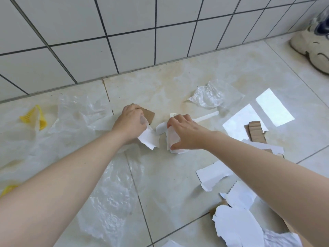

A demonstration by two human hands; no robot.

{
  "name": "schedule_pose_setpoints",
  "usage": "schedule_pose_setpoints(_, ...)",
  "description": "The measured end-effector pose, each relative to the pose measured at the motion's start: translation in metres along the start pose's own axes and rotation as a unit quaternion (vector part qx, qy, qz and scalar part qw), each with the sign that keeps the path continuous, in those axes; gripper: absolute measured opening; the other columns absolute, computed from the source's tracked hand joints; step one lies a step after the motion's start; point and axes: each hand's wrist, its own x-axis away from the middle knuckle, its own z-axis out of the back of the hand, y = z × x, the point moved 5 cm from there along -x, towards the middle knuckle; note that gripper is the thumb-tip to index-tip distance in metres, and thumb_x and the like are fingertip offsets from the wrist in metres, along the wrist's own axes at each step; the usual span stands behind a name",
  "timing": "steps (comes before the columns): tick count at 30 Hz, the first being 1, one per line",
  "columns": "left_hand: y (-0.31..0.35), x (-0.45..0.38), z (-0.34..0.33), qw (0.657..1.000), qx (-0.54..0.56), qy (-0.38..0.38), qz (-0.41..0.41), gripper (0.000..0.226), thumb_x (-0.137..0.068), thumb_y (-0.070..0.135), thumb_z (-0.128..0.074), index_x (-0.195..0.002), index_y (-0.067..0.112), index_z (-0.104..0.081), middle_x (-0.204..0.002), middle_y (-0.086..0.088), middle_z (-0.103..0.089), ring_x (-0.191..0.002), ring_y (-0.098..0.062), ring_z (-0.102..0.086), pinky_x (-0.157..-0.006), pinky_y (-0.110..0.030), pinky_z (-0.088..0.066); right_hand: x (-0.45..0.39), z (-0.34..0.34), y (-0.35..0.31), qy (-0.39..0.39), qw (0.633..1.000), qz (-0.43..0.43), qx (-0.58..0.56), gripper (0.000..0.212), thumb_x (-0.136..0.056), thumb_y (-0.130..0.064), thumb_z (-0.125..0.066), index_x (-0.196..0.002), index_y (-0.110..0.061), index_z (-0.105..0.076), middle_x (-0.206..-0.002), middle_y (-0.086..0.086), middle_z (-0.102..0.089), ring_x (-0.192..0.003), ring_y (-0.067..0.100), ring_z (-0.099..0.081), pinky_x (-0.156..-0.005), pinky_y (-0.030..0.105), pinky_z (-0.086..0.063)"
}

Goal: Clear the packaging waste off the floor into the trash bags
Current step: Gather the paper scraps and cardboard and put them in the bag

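My left hand [130,122] grips a brown cardboard scrap [149,114] and a torn white paper piece [149,139] near the wall. My right hand [185,133] is closed on several white paper scraps [173,137] just to the right of it. A clear trash bag with yellow drawstring handles [35,116] lies spread flat on the floor at the left. More torn white card pieces [213,172] and a big white torn sheet [236,227] lie at the lower right. A strip of corrugated cardboard [256,132] rests at the right.
A crumpled clear plastic wrapper [208,97] and a white stick-like strip [206,117] lie beyond my right hand. Clear plastic film [110,202] covers the floor under my left arm. A beige shoe [311,45] stands at the top right. The tiled wall [124,32] runs behind.
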Motion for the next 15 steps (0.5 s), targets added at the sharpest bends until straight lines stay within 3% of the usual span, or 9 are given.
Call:
schedule_pose_setpoints(2,0.005,-0.011,0.001,0.996,-0.053,-0.058,-0.040,0.027,-0.086,0.010,-0.050,-0.112,0.008,-0.058,-0.156,0.000,-0.025,-0.146,-0.017,-0.009,-0.114,-0.035,-0.024,-0.002,-0.003,-0.003,0.005,1.000,0.009,0.013,0.062,-0.075,-0.037,-0.072,-0.125,-0.018,-0.040,-0.125,0.007,-0.042,-0.115,0.032,-0.037,-0.095,0.041,-0.041)
schedule_pose_setpoints(4,0.008,-0.018,0.001,0.981,-0.127,-0.126,-0.069,0.015,-0.089,0.009,-0.046,-0.097,0.015,-0.058,-0.160,0.005,-0.013,-0.148,-0.015,0.002,-0.114,-0.037,-0.024,-0.002,-0.007,-0.005,0.019,0.999,0.015,0.020,0.051,-0.082,-0.030,-0.068,-0.125,-0.016,-0.043,-0.122,0.009,-0.044,-0.110,0.032,-0.041,-0.094,0.037,-0.038)
schedule_pose_setpoints(6,0.010,-0.020,0.000,0.964,-0.187,-0.171,-0.080,0.016,-0.089,0.007,-0.046,-0.081,0.020,-0.049,-0.160,0.004,-0.011,-0.148,-0.019,-0.001,-0.112,-0.037,-0.025,-0.001,-0.010,-0.006,0.029,0.999,0.013,0.009,0.045,-0.084,-0.026,-0.065,-0.123,-0.015,-0.046,-0.119,0.009,-0.046,-0.107,0.031,-0.042,-0.093,0.038,-0.041)
schedule_pose_setpoints(8,0.011,-0.020,-0.001,0.964,-0.199,-0.154,-0.089,0.022,-0.086,0.003,-0.048,-0.077,0.022,-0.044,-0.155,-0.001,-0.026,-0.139,-0.025,-0.027,-0.100,-0.032,-0.033,0.002,-0.012,-0.005,0.034,0.999,0.009,-0.017,0.044,-0.084,-0.025,-0.066,-0.122,-0.016,-0.046,-0.117,0.008,-0.046,-0.105,0.030,-0.043,-0.088,0.038,-0.043)
schedule_pose_setpoints(10,0.013,-0.018,0.000,0.972,-0.187,-0.094,-0.109,0.021,-0.083,-0.001,-0.048,-0.077,0.019,-0.044,-0.134,-0.002,-0.045,-0.109,-0.028,-0.047,-0.082,-0.029,-0.036,0.009,-0.015,-0.002,0.037,0.998,0.006,-0.058,0.046,-0.082,-0.020,-0.067,-0.121,-0.017,-0.043,-0.115,0.007,-0.046,-0.101,0.028,-0.046,-0.078,0.034,-0.042)
schedule_pose_setpoints(12,0.016,-0.014,0.000,0.973,-0.186,-0.060,-0.121,0.018,-0.082,0.000,-0.049,-0.079,0.017,-0.046,-0.119,-0.002,-0.045,-0.096,-0.025,-0.046,-0.079,-0.030,-0.037,0.018,-0.019,0.001,0.032,0.994,0.001,-0.100,0.053,-0.082,-0.013,-0.067,-0.125,-0.020,-0.037,-0.117,0.006,-0.046,-0.093,0.025,-0.046,-0.073,0.032,-0.040)
schedule_pose_setpoints(15,0.019,-0.008,0.004,0.971,-0.194,-0.039,-0.136,0.014,-0.081,0.005,-0.053,-0.079,0.018,-0.050,-0.107,-0.002,-0.041,-0.086,-0.020,-0.039,-0.076,-0.025,-0.027,0.034,-0.027,0.004,0.021,0.987,-0.007,-0.158,0.071,-0.082,-0.007,-0.064,-0.136,-0.029,-0.024,-0.119,0.004,-0.045,-0.092,0.026,-0.051,-0.078,0.037,-0.046)
